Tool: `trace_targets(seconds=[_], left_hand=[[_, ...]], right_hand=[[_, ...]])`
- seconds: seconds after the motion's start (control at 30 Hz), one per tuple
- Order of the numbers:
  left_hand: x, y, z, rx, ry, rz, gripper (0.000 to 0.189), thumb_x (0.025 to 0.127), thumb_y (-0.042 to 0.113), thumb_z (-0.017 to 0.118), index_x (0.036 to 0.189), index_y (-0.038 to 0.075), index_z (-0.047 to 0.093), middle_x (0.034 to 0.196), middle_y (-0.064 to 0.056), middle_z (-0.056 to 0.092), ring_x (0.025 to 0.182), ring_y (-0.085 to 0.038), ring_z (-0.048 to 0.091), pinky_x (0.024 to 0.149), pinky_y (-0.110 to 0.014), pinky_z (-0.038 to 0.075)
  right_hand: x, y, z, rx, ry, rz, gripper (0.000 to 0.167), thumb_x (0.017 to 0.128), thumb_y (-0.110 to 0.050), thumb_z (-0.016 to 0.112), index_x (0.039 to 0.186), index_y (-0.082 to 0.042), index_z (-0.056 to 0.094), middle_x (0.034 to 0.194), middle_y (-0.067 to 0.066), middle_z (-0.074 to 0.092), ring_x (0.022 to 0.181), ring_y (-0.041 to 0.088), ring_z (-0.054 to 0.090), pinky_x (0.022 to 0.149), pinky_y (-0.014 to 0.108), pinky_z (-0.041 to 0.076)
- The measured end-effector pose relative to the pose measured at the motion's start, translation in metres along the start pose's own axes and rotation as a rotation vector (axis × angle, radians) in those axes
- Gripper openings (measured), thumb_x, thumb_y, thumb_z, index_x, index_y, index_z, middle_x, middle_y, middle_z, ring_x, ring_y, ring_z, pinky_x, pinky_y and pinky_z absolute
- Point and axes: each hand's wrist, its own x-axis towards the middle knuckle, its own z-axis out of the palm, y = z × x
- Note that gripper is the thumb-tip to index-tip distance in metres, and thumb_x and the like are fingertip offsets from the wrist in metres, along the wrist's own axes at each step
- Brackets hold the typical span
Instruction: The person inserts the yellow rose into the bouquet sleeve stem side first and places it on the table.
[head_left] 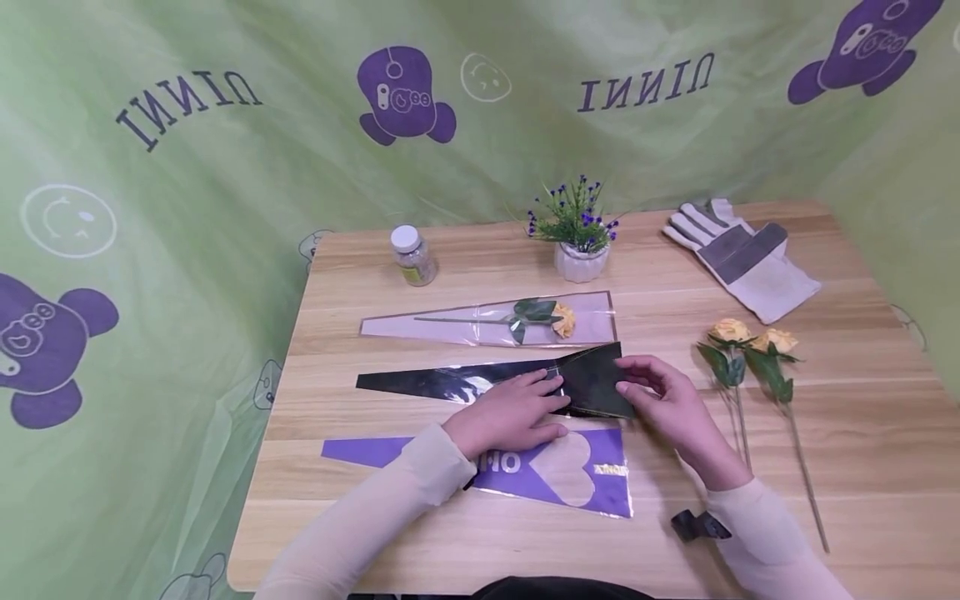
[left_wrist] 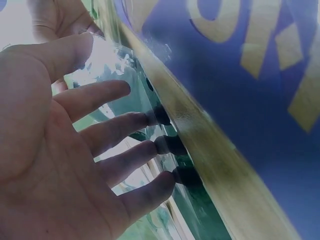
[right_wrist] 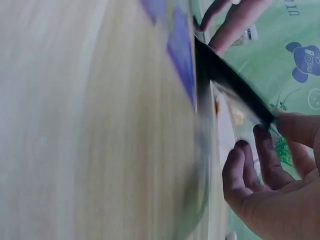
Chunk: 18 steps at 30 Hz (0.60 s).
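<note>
A black flower wrapping sleeve [head_left: 592, 385] lies crosswise on the table, its wide end lifted and flared at the right. My left hand [head_left: 513, 412] rests on the sleeve's middle, fingers spread and fairly straight; the left wrist view shows the fingertips touching glossy film. At the wide end, my right hand [head_left: 667, 407] pinches the sleeve's edge between thumb and fingers, also seen in the right wrist view on the raised black sheet [right_wrist: 235, 82]. Nearer me lies a purple sleeve [head_left: 607, 496] with a heart-shaped window, partly under my left forearm. Beyond is a clear sleeve [head_left: 401, 328] with a yellow rose [head_left: 564, 320] inside.
Two loose yellow roses [head_left: 729, 332] with long stems lie to the right, beside my right forearm. Along the back stand a white-capped bottle [head_left: 415, 260] and a potted plant [head_left: 581, 262]. Grey-and-white work gloves [head_left: 765, 271] lie at the back right.
</note>
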Motion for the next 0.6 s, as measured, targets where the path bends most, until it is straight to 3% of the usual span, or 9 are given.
trace_targets(seconds=[0.13, 0.27, 0.47, 0.6], left_hand=[[0.0004, 0.0020, -0.0009, -0.009, 0.003, -0.010, 0.060, 0.104, 0.054, 0.045, 0.155, 0.022, 0.043, 0.161, -0.004, 0.033, 0.149, -0.029, 0.025, 0.119, -0.040, 0.022], [0.0008, 0.0033, -0.0023, 0.001, 0.003, -0.022, 0.062, 0.104, 0.053, 0.046, 0.157, 0.022, 0.039, 0.161, -0.004, 0.035, 0.149, -0.030, 0.027, 0.119, -0.040, 0.022], [0.0032, 0.0036, -0.0036, 0.024, 0.001, -0.032, 0.061, 0.104, 0.053, 0.047, 0.156, 0.021, 0.042, 0.159, -0.004, 0.038, 0.148, -0.029, 0.029, 0.118, -0.039, 0.022], [0.0072, 0.0082, -0.0053, 0.080, 0.025, -0.048, 0.063, 0.103, 0.054, 0.048, 0.158, 0.024, 0.039, 0.153, -0.004, 0.045, 0.141, -0.027, 0.038, 0.113, -0.042, 0.033]], right_hand=[[0.0002, 0.0013, 0.0007, -0.026, 0.034, -0.005, 0.040, 0.094, 0.002, 0.070, 0.124, 0.008, 0.045, 0.109, 0.029, 0.067, 0.091, 0.013, 0.070, 0.076, 0.020, 0.054], [0.0006, 0.0020, 0.0005, -0.137, 0.067, 0.002, 0.036, 0.093, -0.003, 0.074, 0.115, 0.004, 0.047, 0.093, 0.022, 0.072, 0.080, 0.022, 0.073, 0.066, 0.020, 0.054], [0.0040, 0.0055, 0.0009, -0.216, 0.068, -0.028, 0.027, 0.092, -0.007, 0.076, 0.106, -0.001, 0.053, 0.087, 0.016, 0.074, 0.078, 0.028, 0.073, 0.063, 0.022, 0.054], [0.0046, 0.0065, -0.0005, -0.231, 0.056, -0.021, 0.026, 0.092, -0.006, 0.075, 0.109, -0.001, 0.056, 0.087, 0.014, 0.074, 0.076, 0.028, 0.073, 0.063, 0.023, 0.054]])
